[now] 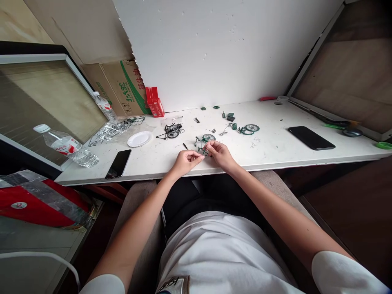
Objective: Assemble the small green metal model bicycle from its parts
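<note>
With the clock centred on your fingertips, a clear plastic bottle with a white cap (67, 146) is far out at nine o'clock on the white tabletop (269, 149). Nearer along that same line you have a black, glossy, rectangular phone (119, 164), and a white, round plate with a fluted rim (139, 139) sits between nine and ten. At ten o'clock lies a black miniature bicycle with spoked wheels (173, 130); a short, thin black rod (185, 145) is closer to you, just beside your left hand (187, 161).

Your left thumb and forefinger are drawn narrow, tips pointing to three o'clock; whether they pinch a tiny piece, you cannot tell from this view. The green miniature bicycle with a spoked wheel (209, 138) lies just beyond your fingertips, its wheel at twelve o'clock, its thin frame reaching back between both hands. Your right hand (222, 156) partly covers it, thumb and forefinger close together at the frame; their grip cannot be made out.

Small, dark green, boxy pieces (231, 117) lie at one o'clock, a green curved part with a spoked wheel (251, 128) at two, and a larger black phone (310, 137) at three.
</note>
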Available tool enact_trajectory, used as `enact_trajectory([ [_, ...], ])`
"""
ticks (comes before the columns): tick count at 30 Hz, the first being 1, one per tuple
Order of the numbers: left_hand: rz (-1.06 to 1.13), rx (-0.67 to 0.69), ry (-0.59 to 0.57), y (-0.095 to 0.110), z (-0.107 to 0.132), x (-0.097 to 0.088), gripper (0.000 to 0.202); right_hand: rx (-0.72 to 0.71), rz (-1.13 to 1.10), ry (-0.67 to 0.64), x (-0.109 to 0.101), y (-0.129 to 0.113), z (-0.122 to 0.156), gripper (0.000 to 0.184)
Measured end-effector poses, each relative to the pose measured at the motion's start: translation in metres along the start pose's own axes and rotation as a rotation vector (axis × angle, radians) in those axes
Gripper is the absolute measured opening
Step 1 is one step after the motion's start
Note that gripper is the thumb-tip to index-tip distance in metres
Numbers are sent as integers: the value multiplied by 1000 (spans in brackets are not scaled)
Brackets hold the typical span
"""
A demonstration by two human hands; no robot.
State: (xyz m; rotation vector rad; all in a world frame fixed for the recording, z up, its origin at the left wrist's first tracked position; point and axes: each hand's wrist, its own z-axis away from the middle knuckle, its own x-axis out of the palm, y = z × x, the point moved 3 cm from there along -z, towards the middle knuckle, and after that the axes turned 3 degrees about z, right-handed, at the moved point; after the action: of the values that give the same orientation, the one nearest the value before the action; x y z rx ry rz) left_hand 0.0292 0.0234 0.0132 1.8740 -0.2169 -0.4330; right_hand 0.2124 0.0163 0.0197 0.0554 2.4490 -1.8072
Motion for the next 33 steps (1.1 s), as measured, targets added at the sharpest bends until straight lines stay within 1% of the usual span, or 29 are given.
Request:
enact_trajectory([
  [4, -17, 4, 8, -3, 1, -1, 36, 19, -58, -57, -2, 1, -1, 55],
  [9, 1, 5, 45, 3, 0, -2, 37, 56, -78, -47, -3, 1, 0, 59],
  [17, -12, 0, 40, 4, 1, -1, 37, 19, -41, -57, 0, -4, 2, 58],
  [21, -23, -16, 20, 1, 1, 0, 38, 27, -21, -62, 1, -3, 2, 59],
  [26, -39, -43, -54, -2, -1, 0, 39, 10, -26, -64, 2, -2, 2, 57],
  [33, -19, -51, -105, 0, -1, 2, 39, -4, -13, -71, 3, 0, 3, 56],
])
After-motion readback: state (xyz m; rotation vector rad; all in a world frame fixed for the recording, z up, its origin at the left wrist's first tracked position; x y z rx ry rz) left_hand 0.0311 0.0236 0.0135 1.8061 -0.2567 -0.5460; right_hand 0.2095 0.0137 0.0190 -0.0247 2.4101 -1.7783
